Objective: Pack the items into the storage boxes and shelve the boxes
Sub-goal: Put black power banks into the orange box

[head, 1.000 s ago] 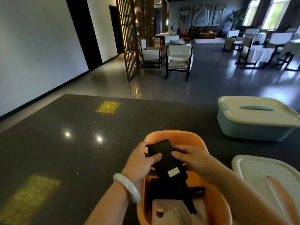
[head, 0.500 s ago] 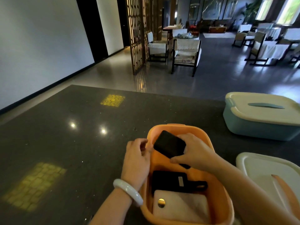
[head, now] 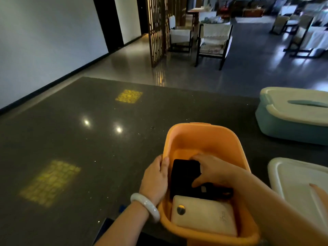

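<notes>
Table (head: 71, 148): dark and shiny.
Left hand (head: 156, 180): curled over the left rim of the orange box (head: 204, 137).
Right hand (head: 213, 171): inside the box, fingers holding a flat black case (head: 184, 174).
Cream pouch (head: 204, 217): in the box, nearest me.
Blue box (head: 287, 130): far right, lid on.

I'm looking out over a lounge or restaurant hall: a polished dark stone desk (head: 88, 148), white-cushioned armchairs (head: 213, 41) on a glossy floor (head: 248, 71), a wooden lattice screen (head: 157, 29), and cloth-draped tables (head: 317, 39) beyond.
</notes>
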Demonstrator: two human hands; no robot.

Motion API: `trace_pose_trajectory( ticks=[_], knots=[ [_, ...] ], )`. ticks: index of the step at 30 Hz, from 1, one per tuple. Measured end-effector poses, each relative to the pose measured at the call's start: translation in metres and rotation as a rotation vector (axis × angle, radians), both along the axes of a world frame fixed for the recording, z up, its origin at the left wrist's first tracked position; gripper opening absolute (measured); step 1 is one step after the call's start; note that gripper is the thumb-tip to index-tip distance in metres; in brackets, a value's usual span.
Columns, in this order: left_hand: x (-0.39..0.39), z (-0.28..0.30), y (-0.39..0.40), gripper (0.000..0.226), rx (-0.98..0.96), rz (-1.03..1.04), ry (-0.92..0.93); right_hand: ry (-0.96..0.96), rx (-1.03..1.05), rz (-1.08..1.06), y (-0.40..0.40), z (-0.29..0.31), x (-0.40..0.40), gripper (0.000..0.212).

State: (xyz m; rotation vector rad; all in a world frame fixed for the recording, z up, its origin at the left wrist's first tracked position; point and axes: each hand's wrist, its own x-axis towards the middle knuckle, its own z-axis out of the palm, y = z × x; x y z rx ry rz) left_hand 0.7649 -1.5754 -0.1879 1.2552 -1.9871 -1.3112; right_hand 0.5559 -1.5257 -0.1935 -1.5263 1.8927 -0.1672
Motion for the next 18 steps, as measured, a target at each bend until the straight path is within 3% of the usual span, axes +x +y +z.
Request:
trace_pose_trajectory(
  ticks=[4, 9, 18],
  knots=[
    [0.000, -0.004, -0.001, 0.021, -0.030, 0.016, 0.038, -0.058, 0.110, 0.021, -0.002, 0.000, -0.002, 0.074],
    [0.000, -0.008, -0.003, 0.021, -0.052, 0.019, 0.059, -0.118, 0.163, -0.019, -0.006, -0.002, -0.004, 0.051],
    [-0.002, -0.007, -0.004, 0.022, -0.067, 0.008, 0.072, -0.175, 0.237, 0.011, -0.012, -0.001, -0.004, 0.060]
  ],
)
